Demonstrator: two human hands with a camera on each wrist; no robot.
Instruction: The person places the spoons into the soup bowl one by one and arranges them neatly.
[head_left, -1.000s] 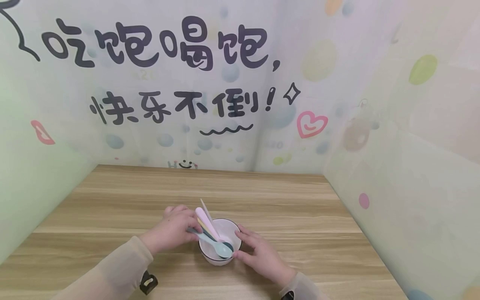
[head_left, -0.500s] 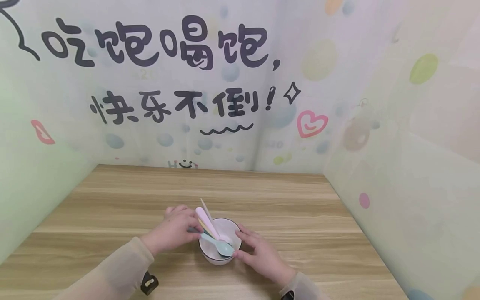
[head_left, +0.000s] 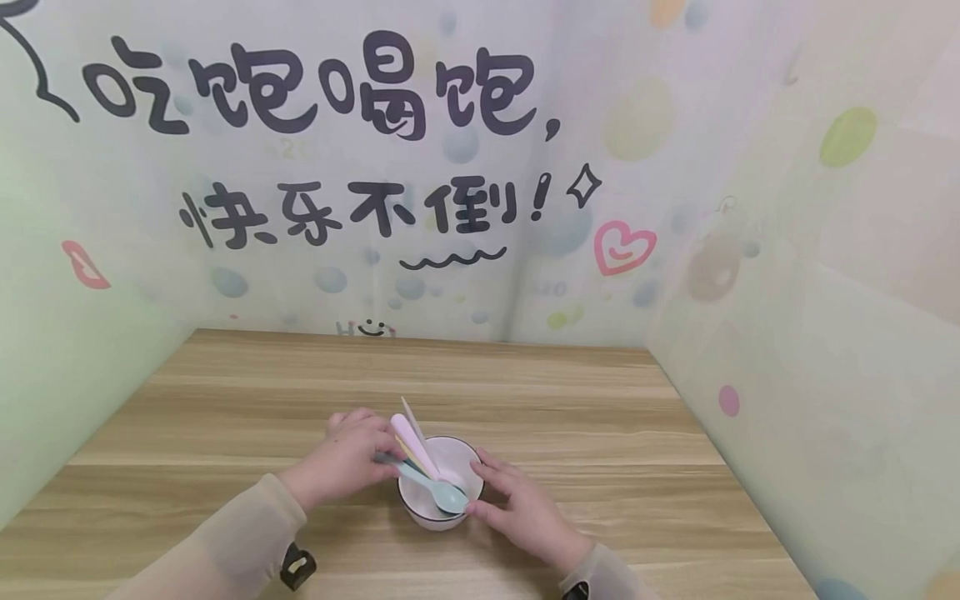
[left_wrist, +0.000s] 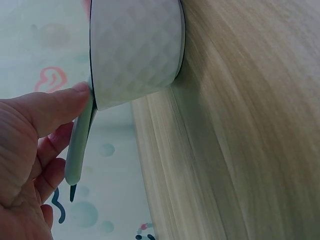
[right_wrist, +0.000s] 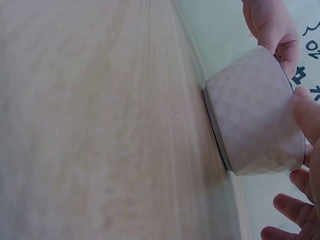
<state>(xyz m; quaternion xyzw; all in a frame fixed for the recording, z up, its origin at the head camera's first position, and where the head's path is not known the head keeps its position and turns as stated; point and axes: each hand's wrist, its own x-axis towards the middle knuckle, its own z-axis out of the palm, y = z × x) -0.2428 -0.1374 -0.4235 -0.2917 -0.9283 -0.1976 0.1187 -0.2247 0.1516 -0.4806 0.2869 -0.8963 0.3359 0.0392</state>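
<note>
A white bowl [head_left: 463, 462] with a dark rim stands upright on the table, its faceted outside [left_wrist: 137, 50] showing in the left wrist view. Several spoons lean in it. My left hand [head_left: 345, 458] pinches the light blue spoon [head_left: 450, 497] by its handle, between thumb and fingers at the left rim. That spoon's head lies inside the bowl, over a dark teal one mostly hidden beneath. Pink [head_left: 411, 437] and yellow handles and a thin pale handle [head_left: 409, 414] rise behind. My right hand [head_left: 521, 504] holds the bowl's right side, thumb in front and fingers farther back.
The wood-grain table [head_left: 600, 433] extends around the bowl on all sides. Behind it rises a printed curtain-like wall [head_left: 450, 292] with black lettering, and pale walls [head_left: 825, 375] close in both sides. Dark bands [head_left: 297, 567] circle the wrists.
The light blue spoon's head has shifted slightly to the right in the bowl and now covers more of the dark teal spoon. Both hands have stayed almost in place.
</note>
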